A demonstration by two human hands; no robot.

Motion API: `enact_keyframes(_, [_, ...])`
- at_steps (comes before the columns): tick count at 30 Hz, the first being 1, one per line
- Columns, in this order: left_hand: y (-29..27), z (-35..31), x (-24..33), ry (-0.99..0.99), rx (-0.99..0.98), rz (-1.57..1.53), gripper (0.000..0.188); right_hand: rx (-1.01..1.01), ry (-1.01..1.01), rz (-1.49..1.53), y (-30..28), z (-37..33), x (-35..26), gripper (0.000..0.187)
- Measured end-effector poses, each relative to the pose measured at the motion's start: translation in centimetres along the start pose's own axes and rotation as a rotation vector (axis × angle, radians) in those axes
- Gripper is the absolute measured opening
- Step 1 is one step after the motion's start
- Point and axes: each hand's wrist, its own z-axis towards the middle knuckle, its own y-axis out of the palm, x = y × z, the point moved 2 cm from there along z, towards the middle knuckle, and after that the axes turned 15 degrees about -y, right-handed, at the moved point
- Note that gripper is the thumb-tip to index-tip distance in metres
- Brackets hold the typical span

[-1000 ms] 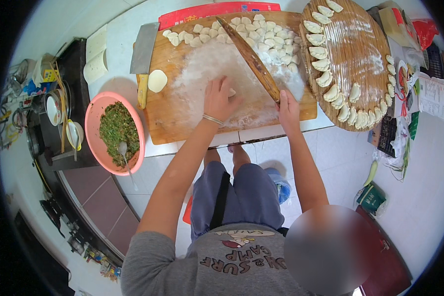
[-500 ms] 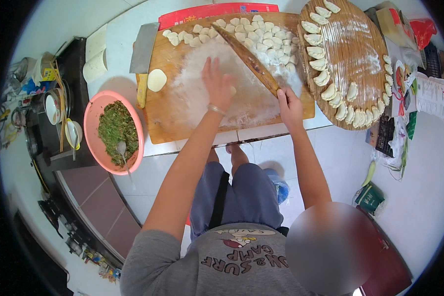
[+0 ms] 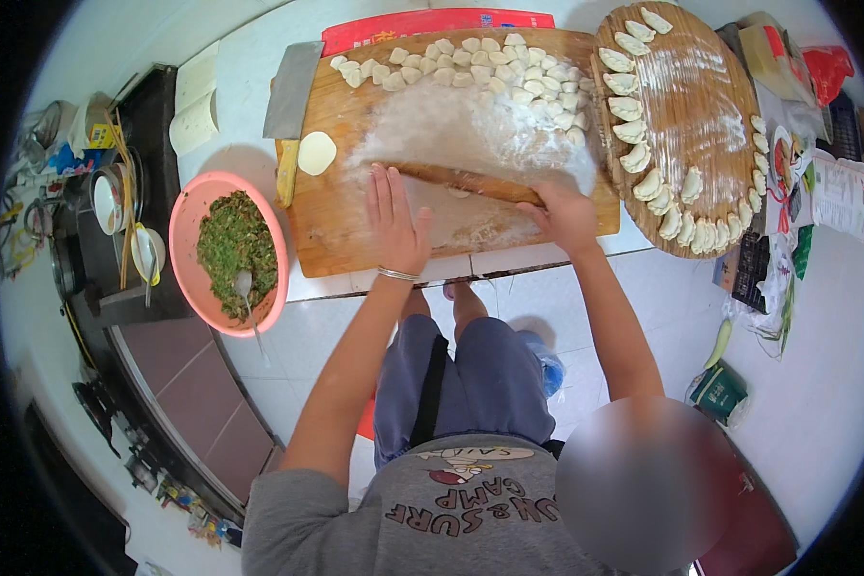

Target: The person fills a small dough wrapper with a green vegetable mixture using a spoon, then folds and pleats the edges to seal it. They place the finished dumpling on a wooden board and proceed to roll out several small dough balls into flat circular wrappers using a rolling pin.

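Note:
A wooden rolling pin (image 3: 470,181) lies nearly level across the floured wooden board (image 3: 326,240). My right hand (image 3: 562,217) is closed round its right end. My left hand (image 3: 397,223) lies flat with fingers stretched out, fingertips at the pin's left end. Just below the pin's middle shows the edge of a small pale dough piece (image 3: 459,193), mostly hidden. One rolled dough round (image 3: 317,154) rests at the board's left. Several small flattened dough pieces (image 3: 485,73) are spread along the far side, dusted with flour.
A cleaver (image 3: 293,91) with a yellow handle lies over the board's left edge. Left of it stands a pink bowl (image 3: 179,264) of green filling (image 3: 232,245) with a spoon (image 3: 245,286). At right, a round wooden board (image 3: 696,106) carries several folded dumplings (image 3: 634,157) round its rim.
The rolling pin has swung from a steep slant to nearly level and come down over the small dough piece. My left hand has moved slightly left and nearer, to the pin's left end.

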Motion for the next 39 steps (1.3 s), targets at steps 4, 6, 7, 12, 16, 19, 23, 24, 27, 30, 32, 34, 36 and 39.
enact_keyframes(4, [-0.1, 1.9, -3.9, 0.058, -0.106, 0.265, 0.069, -0.139, -0.129, -0.102, 1.8, 3.9, -1.4, 0.038])
enact_keyframes(6, [0.4, 5.7, -2.3, 0.087, -0.1, 0.283, 0.069, 0.007, -0.106, -0.209, 1.9, 5.7, -0.1, 0.046])
enact_keyframes(7, [0.4, 6.2, -1.8, 0.093, -0.102, 0.296, 0.069, 0.072, -0.096, -0.256, 1.8, 5.7, 0.0, 0.052])
enact_keyframes(12, [-1.4, -1.0, -3.4, 0.072, -0.164, 0.217, 0.067, -0.134, -0.104, -0.195, 1.8, 2.2, -2.8, 0.063])
enact_keyframes(16, [-0.8, 3.2, -2.8, 0.028, -0.119, 0.229, 0.07, -0.009, -0.09, -0.272, 2.4, 5.3, -2.0, 0.061])
enact_keyframes(19, [-1.1, 3.5, -1.8, 0.047, -0.1, 0.264, 0.069, 0.004, -0.094, -0.312, 3.1, 5.0, -0.8, 0.061])
enact_keyframes(23, [-1.9, -2.8, -3.7, 0.08, -0.172, 0.258, 0.067, -0.127, -0.104, -0.211, 2.9, -0.6, -3.7, 0.063])
enact_keyframes(24, [-1.7, -3.3, -3.9, 0.068, -0.176, 0.227, 0.066, -0.113, -0.109, -0.186, 2.9, -0.6, -3.8, 0.059])
enact_keyframes(27, [-1.0, -0.5, -3.4, 0.065, -0.136, 0.217, 0.07, -0.092, -0.121, -0.125, 2.7, -0.1, -3.4, 0.048])
enact_keyframes(30, [-1.6, 2.5, -0.7, 0.097, -0.021, 0.125, 0.072, -0.066, -0.093, -0.035, 2.3, 1.0, -1.6, 0.035])
enact_keyframes(32, [-1.1, 2.0, 0.7, 0.068, 0.029, 0.014, 0.069, 0.018, -0.03, 0.084, 2.0, 0.8, -1.5, 0.029])
enact_keyframes(34, [0.3, 0.2, 1.7, -0.017, 0.026, -0.105, 0.064, 0.08, 0.026, 0.184, 2.0, 0.0, -1.7, 0.027])
enact_keyframes(36, [1.9, -0.1, 3.7, -0.268, -0.105, -0.531, 0.051, 0.086, 0.149, 0.37, 1.9, -1.1, -1.7, 0.026])
enact_keyframes(39, [4.3, 0.4, 4.4, -0.654, -0.408, -1.273, 0.035, 0.049, 0.353, 0.699, 2.0, -2.1, -2.0, 0.024])
